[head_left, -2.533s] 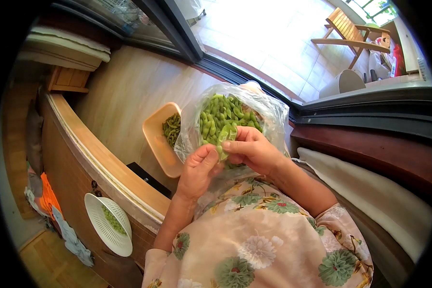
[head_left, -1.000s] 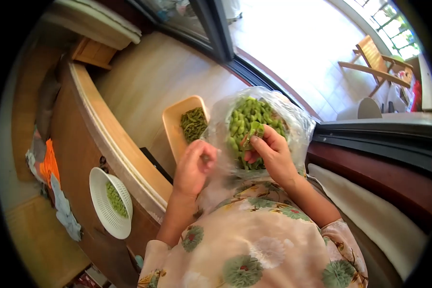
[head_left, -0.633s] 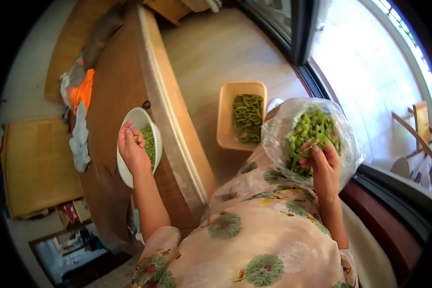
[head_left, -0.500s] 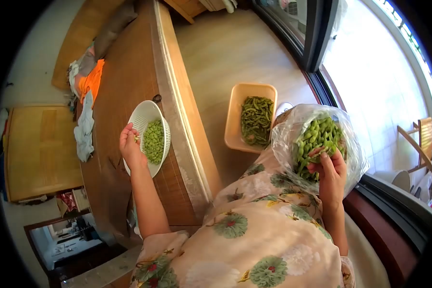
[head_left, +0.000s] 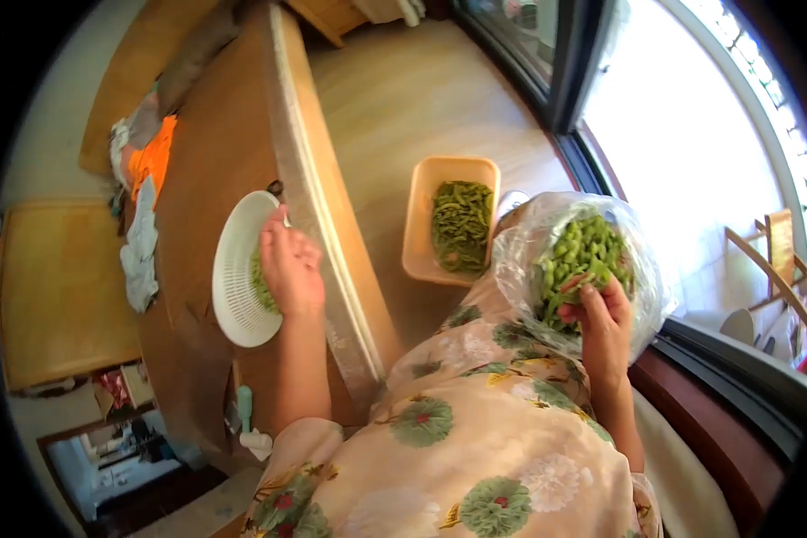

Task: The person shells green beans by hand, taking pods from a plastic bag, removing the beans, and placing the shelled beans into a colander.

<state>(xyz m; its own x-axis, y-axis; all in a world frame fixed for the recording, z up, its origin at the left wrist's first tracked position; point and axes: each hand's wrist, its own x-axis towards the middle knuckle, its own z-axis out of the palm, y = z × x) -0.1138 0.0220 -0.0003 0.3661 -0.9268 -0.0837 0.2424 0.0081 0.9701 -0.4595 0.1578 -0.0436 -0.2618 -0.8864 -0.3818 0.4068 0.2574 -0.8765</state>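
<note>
My left hand (head_left: pixel 294 269) is over the right side of a white slotted colander (head_left: pixel 238 269), its fingers loosely apart and slightly blurred, with nothing visible in them. Shelled green soybeans (head_left: pixel 260 282) lie in the colander, partly hidden by that hand. Among the green soybean pods (head_left: pixel 592 247) in a clear plastic bag (head_left: pixel 520 255) on my lap, my right hand (head_left: pixel 606 327) is closed, pinching a soybean pod (head_left: pixel 576 282) between thumb and fingers.
A peach-coloured plastic tub (head_left: pixel 419 220) with emptied pods (head_left: pixel 462 224) stands beyond my lap. The colander rests on a brown wooden surface (head_left: pixel 211 161) with a raised edge. Clothes (head_left: pixel 152 152) lie at its far side. A sliding door frame (head_left: pixel 592 166) is on the right.
My left hand has moved right and down across the colander, and its pinch has loosened. The colander now tilts differently in view. My right hand keeps its place at the bag.
</note>
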